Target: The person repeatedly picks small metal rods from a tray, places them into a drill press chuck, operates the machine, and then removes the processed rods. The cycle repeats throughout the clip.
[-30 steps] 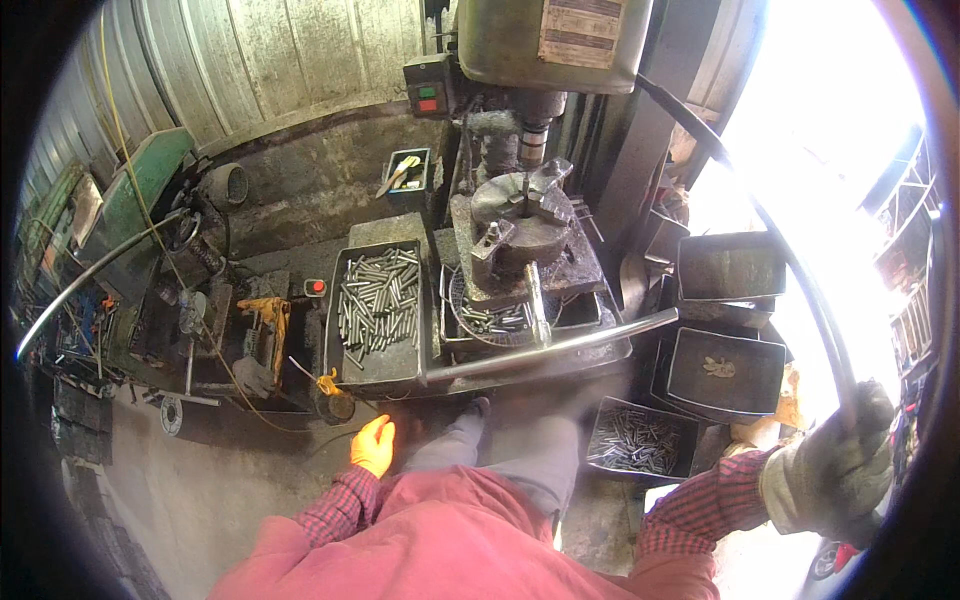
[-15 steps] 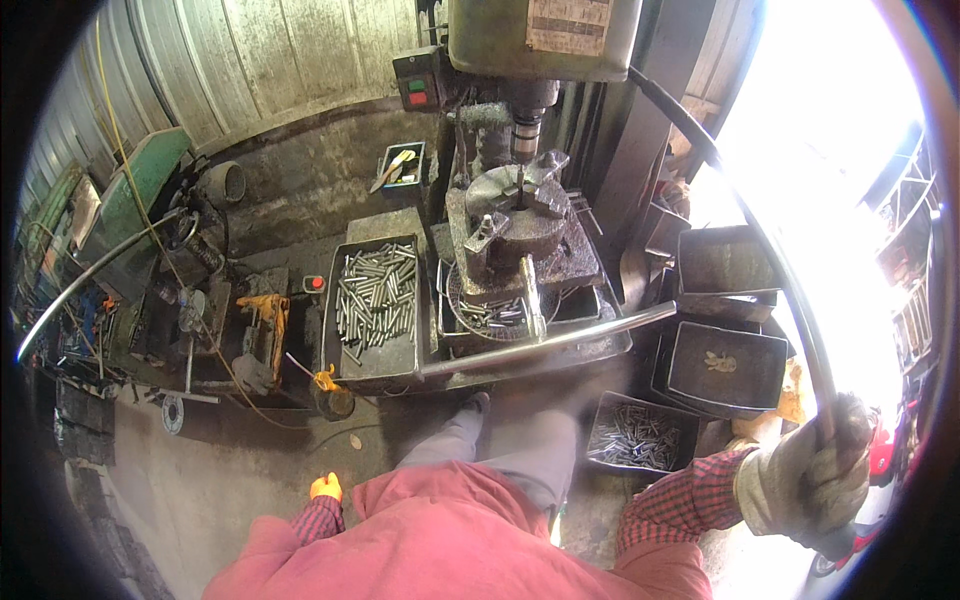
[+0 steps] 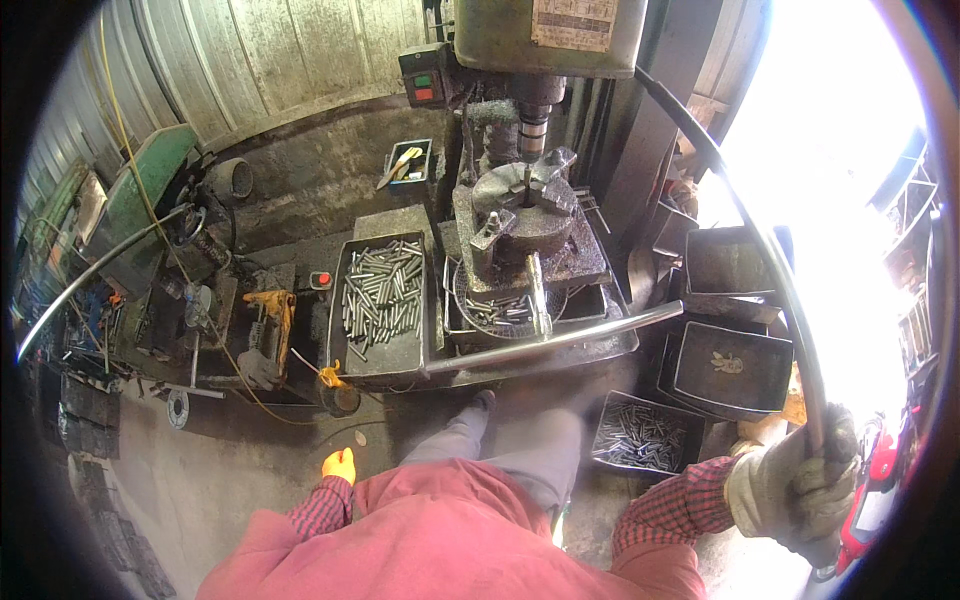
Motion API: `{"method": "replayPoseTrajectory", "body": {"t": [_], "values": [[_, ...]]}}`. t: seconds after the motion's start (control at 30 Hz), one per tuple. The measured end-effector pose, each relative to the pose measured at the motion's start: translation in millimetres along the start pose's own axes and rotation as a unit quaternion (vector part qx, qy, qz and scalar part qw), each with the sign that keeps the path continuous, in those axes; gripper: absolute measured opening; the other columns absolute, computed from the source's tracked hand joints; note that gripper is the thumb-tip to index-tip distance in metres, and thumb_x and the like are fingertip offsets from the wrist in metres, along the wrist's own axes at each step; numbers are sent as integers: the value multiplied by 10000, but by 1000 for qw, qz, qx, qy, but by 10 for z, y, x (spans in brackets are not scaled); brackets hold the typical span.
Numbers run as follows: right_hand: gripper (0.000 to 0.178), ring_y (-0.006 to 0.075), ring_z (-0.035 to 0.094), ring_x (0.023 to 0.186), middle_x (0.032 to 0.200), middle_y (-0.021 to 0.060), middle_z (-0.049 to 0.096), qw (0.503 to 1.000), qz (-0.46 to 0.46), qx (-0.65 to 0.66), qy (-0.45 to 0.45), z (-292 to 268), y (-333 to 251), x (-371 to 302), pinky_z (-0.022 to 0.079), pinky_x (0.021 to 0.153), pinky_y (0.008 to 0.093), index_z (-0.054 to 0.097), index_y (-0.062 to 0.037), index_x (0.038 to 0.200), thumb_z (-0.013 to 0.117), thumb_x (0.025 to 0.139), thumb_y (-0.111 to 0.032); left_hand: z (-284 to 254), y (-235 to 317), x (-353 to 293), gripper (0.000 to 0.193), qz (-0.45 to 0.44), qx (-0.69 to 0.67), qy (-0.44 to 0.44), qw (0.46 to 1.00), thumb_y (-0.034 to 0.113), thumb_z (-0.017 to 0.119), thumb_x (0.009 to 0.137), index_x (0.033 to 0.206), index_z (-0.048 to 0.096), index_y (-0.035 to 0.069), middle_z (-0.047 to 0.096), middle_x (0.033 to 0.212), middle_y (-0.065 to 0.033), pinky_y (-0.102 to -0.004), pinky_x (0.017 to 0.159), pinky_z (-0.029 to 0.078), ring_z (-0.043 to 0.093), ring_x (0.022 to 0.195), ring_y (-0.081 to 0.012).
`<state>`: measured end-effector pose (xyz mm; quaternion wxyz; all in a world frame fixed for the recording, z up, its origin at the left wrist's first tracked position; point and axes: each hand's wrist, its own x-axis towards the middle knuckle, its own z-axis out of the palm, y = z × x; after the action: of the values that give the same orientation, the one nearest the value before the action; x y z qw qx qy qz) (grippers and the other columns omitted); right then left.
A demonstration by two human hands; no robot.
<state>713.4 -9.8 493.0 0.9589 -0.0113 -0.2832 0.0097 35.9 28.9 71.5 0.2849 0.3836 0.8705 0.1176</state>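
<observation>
My right hand [image 3: 795, 490], in a pale work glove, is closed around the lower part of a long curved metal lever [image 3: 765, 245]. The lever runs up to the drill press head [image 3: 545, 38]. Under the head, the chuck [image 3: 533, 135] holds a drill bit, above a round work-holding fixture [image 3: 525, 205] clamped on the machine table. My left hand [image 3: 340, 465], in an orange glove, is curled at my left side, away from the machine; whether anything is inside it is hidden.
A tray of short metal rods [image 3: 385, 295] stands left of the fixture. A bin of metal pieces [image 3: 640, 437] sits on the floor at right, near stacked dark bins [image 3: 733, 365]. A long metal bar [image 3: 560, 338] crosses the front of the machine. A switch box [image 3: 424, 75] hangs behind.
My left hand has risen slightly and moved a little to the right. My right hand, still on the lever, has shifted slightly left. The whole view has shifted a little.
</observation>
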Motion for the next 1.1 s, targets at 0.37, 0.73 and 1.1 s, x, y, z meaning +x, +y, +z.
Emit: {"method": "replayPoseTrajectory", "body": {"t": [0.37,0.73,1.1], "values": [[432,138,414,570,512,-28,294,1000,-19,-2,-11,230,182,-296,328,1039,559,410,-174,620,618,905,-423,-79,-123,-55,508,-29,54,1,998,460,544,1029,1147,757,15,749,1132,-233,-472,985,526,699,1121,-416],[418,144,433,604,528,-16,319,999,1,7,-39,317,278,-485,318,1057,555,432,-163,624,628,893,-416,-76,-228,-69,513,-33,46,-2,998,447,567,1024,1167,751,-10,744,1153,-249,-457,993,522,703,1134,-402],[405,151,451,639,544,-5,345,1000,0,-23,-6,317,318,-582,309,1076,551,454,-152,628,639,880,-409,-58,-71,11,485,-3,7,-6,1000,438,569,1037,1145,760,5,763,1118,-223,-457,957,538,726,1088,-376]]}}
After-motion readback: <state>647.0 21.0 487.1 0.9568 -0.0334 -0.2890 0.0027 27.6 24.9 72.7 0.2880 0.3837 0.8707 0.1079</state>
